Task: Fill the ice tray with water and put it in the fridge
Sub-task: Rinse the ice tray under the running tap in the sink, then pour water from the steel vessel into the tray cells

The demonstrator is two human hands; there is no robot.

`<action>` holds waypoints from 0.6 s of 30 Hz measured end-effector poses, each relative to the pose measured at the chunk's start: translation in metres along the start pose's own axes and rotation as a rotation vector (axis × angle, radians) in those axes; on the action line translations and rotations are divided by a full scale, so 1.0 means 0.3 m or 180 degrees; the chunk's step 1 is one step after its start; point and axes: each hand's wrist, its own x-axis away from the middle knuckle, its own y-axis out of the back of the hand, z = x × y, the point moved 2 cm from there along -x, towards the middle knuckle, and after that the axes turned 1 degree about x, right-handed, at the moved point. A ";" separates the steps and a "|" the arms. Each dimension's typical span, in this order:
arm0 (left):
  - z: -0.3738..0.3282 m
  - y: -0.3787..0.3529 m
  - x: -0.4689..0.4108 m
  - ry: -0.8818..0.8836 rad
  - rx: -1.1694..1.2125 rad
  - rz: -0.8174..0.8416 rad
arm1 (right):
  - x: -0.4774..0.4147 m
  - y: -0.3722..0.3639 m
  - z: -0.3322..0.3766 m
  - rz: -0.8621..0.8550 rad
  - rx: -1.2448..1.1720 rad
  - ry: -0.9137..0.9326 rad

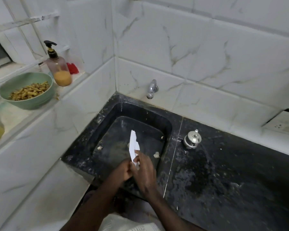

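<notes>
Head view: left grip (123, 170) and right grip (145, 174) clasp the ice tray (133, 144) (tilted edgewise) over the sink (163, 124)

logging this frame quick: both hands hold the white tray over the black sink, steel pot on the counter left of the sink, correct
No: the steel pot sits on the counter right of the sink, not left; the head view shows it. The left hand and right hand do hold the white tray over the sink.
</notes>
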 end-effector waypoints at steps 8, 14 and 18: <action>0.071 -0.062 -0.113 0.0184 0.0379 -0.0173 | 0.074 0.101 -0.039 -0.0586 0.0189 0.0152; 0.086 -0.032 -0.244 -0.0228 0.0835 -0.1131 | -0.013 0.228 -0.217 -0.1170 -0.0434 -0.0173; 0.108 -0.048 -0.350 -0.0217 0.0365 -0.1301 | -0.031 0.335 -0.402 -0.1384 -0.0856 -0.1074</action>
